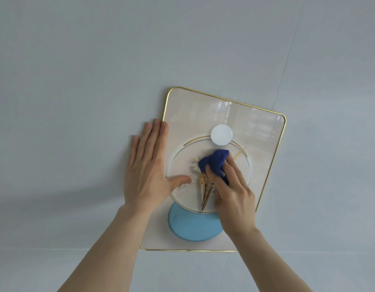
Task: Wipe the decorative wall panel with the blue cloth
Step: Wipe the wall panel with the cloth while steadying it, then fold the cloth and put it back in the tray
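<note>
Two bare forearms reach up from the bottom edge toward the panel (258, 131), a gold-rimmed, rounded rectangle lying flat against a pale grey wall (77, 60). Its long axis runs roughly bottom to top of the view, tilted a little to the right at the far end. Nearest on the panel is a light blue disc (190, 226). Above that, the right hand (233, 199) has its fingers closed around the cloth (214, 163), a bunched dark blue wad pressed on the panel's middle, inside a large ring and just above a brown cone motif (204, 192). The left hand (148, 167) lies flat with fingers spread, straddling the panel's left edge, thumb on the panel. Beyond the cloth sits a white disc (221, 134).
</note>
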The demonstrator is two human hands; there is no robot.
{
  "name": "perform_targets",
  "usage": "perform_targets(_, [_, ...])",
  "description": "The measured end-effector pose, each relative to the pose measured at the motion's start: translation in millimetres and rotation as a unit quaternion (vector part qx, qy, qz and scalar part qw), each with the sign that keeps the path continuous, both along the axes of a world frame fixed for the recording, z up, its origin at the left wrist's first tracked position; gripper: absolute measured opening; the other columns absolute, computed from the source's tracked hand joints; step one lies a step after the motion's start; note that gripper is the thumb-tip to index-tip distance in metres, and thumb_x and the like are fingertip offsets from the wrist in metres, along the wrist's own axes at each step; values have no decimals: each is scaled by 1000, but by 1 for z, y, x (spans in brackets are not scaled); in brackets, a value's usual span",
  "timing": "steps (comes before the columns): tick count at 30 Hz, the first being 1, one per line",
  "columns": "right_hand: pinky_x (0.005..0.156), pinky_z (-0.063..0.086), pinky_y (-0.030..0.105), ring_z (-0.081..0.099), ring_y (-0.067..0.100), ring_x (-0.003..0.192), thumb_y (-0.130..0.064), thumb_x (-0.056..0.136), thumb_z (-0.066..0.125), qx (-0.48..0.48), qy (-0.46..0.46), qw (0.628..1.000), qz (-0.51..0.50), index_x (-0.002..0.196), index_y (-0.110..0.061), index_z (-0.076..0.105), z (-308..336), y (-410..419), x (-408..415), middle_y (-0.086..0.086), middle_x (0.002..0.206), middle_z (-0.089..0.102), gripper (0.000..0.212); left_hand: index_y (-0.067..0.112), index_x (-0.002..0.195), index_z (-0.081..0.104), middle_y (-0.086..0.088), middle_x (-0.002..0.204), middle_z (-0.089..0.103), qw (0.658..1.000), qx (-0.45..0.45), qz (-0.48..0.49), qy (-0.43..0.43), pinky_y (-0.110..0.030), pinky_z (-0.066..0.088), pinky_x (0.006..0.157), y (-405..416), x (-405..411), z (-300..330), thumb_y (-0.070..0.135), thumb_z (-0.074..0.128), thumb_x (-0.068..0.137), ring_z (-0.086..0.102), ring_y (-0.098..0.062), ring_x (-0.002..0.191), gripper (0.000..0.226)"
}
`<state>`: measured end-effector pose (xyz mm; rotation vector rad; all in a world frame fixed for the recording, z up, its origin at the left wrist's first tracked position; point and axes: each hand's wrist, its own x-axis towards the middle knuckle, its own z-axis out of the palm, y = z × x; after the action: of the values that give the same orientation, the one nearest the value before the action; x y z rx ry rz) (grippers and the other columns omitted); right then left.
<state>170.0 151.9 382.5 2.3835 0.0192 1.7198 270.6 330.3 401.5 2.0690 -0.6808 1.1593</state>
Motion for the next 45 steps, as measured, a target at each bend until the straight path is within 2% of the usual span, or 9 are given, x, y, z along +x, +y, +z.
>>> perform_targets(3, [65, 56, 27, 57, 29, 138, 15, 75, 56, -10, 27, 999, -28, 128, -21, 72, -8, -1, -10, 7, 125, 69, 66, 18, 163, 2, -4, 173, 10, 1000, 2, 10, 18, -42, 4, 130, -2, -7, 2, 67, 87, 54, 2, -18, 161, 147])
perform_targets(7, [52, 46, 21, 62, 17, 100, -1, 10, 78, 27, 212, 974, -79, 109, -24, 75, -28, -13, -42, -2, 109, 63, 102, 17, 163, -1, -6, 174, 8, 999, 7, 7, 43, -45, 10, 131, -3, -20, 5, 57, 91, 58, 2, -21, 161, 146])
perform_targets(11, [68, 42, 29, 66, 27, 99, 0, 74, 69, 89, 363, 916, -143, 114, -30, 75, -49, -17, -69, -3, 110, 66, 51, 19, 163, -2, -5, 174, 3, 997, 18, -23, 72, -42, 12, 130, 5, -32, 11, 49, 89, 69, 2, -22, 161, 134])
perform_targets(14, [82, 54, 33, 66, 28, 105, 0, 88, 56, 202, 417, 874, -144, 113, -33, 75, -61, -19, -91, -4, 119, 69, 45, 26, 162, 12, -4, 173, 10, 997, -1, -29, 66, -42, 16, 128, 14, -51, 13, 46, 84, 77, 14, -25, 159, 114])
perform_targets(21, [75, 57, 27, 64, 17, 87, -14, 75, 76, 358, 437, 825, -14, 67, -39, 59, -59, -14, -117, -10, 91, 65, 31, 35, 130, 59, 13, 130, 65, 987, 27, -134, 89, -35, 43, 103, 16, -100, -17, 37, 74, 88, 57, -17, 124, 45])
perform_targets(25, [60, 48, 22, 58, 12, 73, -22, 65, 88, 432, 389, 809, 82, 78, -27, 54, -45, -7, -127, -5, 91, 67, 36, 50, 132, 53, 26, 134, 60, 936, 141, -233, 225, -35, 48, 105, 5, -119, -44, 55, 68, 81, 55, -4, 126, 53])
perform_targets(31, [68, 57, 27, 66, 17, 85, -25, 60, 97, 500, 383, 755, 185, 90, -25, 50, -28, -9, -144, 3, 108, 70, 56, 49, 127, 60, 26, 122, 69, 872, 176, -323, 323, -38, 55, 103, -11, -134, -66, 44, 72, 89, 64, -4, 115, 40])
perform_targets(39, [75, 62, 38, 74, 32, 98, -19, 60, 97, 569, 421, 660, 251, 107, -18, 59, -40, -37, -169, 7, 118, 71, 60, 38, 100, 70, 15, 97, 76, 902, 141, -277, 300, -40, 61, 86, -31, -155, -65, 34, 68, 96, 71, -12, 88, 6])
perform_targets(45, [65, 51, 34, 58, 16, 67, -15, 74, 85, 471, 445, 741, 177, 86, -14, 65, -42, -59, -176, -2, 71, 66, 23, 42, 89, 62, 18, 90, 73, 920, 123, -241, 284, -29, 56, 77, -36, -153, -54, 34, 68, 95, 68, -4, 83, 12])
